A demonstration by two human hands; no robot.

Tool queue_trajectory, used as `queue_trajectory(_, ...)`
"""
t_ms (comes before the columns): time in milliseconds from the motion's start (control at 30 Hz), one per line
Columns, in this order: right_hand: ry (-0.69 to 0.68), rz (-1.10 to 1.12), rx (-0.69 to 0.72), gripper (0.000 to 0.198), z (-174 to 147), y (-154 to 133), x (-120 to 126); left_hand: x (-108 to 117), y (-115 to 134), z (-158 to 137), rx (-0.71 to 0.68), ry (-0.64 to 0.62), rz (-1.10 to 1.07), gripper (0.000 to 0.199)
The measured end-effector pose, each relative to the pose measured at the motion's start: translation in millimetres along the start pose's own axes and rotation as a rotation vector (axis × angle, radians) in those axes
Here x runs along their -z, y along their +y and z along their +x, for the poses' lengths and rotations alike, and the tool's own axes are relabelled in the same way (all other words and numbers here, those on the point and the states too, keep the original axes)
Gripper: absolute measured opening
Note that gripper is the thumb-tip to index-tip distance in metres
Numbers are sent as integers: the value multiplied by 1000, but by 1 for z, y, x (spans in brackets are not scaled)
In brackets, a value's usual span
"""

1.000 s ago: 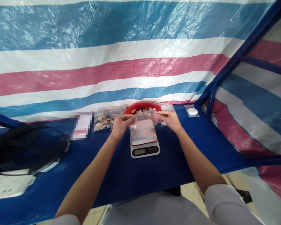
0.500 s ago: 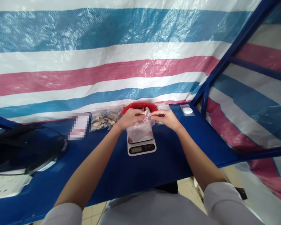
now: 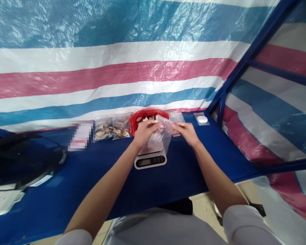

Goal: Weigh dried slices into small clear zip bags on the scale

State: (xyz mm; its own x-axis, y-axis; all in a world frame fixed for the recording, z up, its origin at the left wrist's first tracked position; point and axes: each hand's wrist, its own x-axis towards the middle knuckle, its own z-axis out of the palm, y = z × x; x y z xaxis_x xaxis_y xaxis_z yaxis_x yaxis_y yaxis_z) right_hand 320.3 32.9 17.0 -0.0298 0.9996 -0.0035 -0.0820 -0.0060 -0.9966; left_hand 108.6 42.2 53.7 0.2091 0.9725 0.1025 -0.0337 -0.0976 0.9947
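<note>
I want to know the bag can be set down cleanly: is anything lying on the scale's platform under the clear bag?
Nothing visible does. Both the left hand and right hand hold the clear bag open just above the scale, though the bag hides most of its platform.

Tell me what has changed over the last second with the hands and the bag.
The clear plastic bag, earlier stretched flat and wide over the white digital scale, is now pulled open. The left hand and right hand came closer together, each gripping a side of its mouth. The red bowl of pieces, filled packets and blue table stayed put.
</note>
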Motion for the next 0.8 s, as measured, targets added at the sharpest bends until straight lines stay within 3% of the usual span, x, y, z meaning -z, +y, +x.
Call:
queue_trajectory(167, 69, 59, -26, 42, 8, 0, 14, -8, -9, 1, 53, -19, -26, 28)
queue_trajectory(467, 59, -27, -35, 42, 29, -4, 36, -11, -10, 12, 20, -26, 278, 18)
queue_trajectory(633, 58, -77, -33, 44, 47, -11, 57, -18, -17, 14, -166, 41, 483, 17)
queue_trajectory(800, 22, -127, -97, 40, 69, -18, 86, -29, -20, 9, -467, 55, 715, 17)
